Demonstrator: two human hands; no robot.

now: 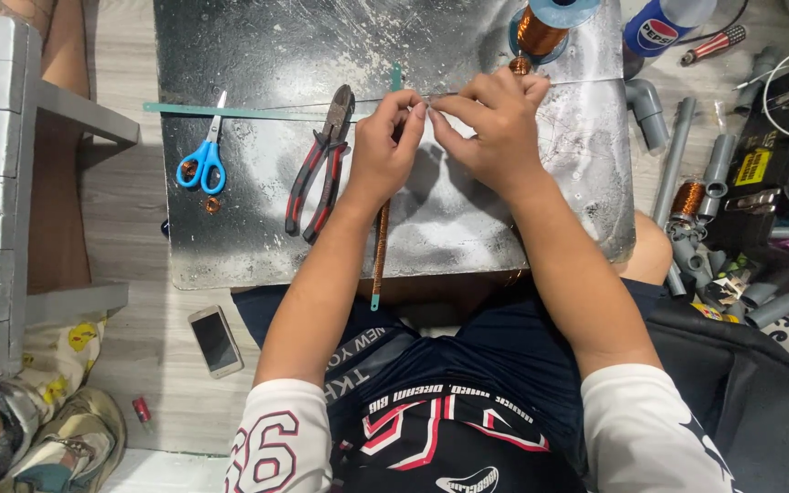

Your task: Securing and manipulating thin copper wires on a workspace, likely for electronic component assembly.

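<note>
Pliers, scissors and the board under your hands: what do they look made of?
Pliers: dark metal jaws, red-and-black grips that look rubbery. Scissors: shiny steel blades, blue plastic handles. Board: probably sheet metal or a painted top, silvery-grey, scuffed and dusted white.

Copper wire spool (541,27) cut by top edge; bottle (664,23) too.
</note>
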